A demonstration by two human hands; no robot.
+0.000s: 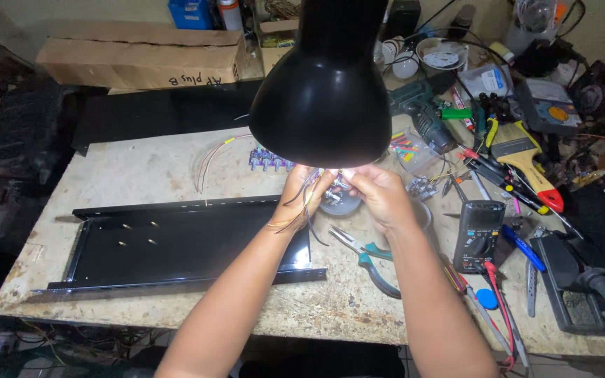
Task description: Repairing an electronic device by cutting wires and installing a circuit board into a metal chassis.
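Observation:
Under the black lamp shade (pixel 325 84), both my hands are raised over the bench. My left hand (pixel 302 192) pinches a bundle of thin wires (pixel 301 213) that hangs down from its fingers. My right hand (pixel 381 194) meets it from the right and grips a small electronic part (pixel 335 187) at the wires' upper end. The lamp shade hides part of both hands' fingertips. A round grey object (pixel 339 205) lies on the bench just below the hands.
A black metal chassis tray (pixel 176 241) lies at the left. Teal-handled pliers (pixel 367 253), a multimeter (pixel 479 234), screwdrivers, a paintbrush (pixel 523 154), a drill (pixel 421 115) and a soldering station (pixel 572 280) crowd the right. A cardboard box (pixel 141 56) sits at the back.

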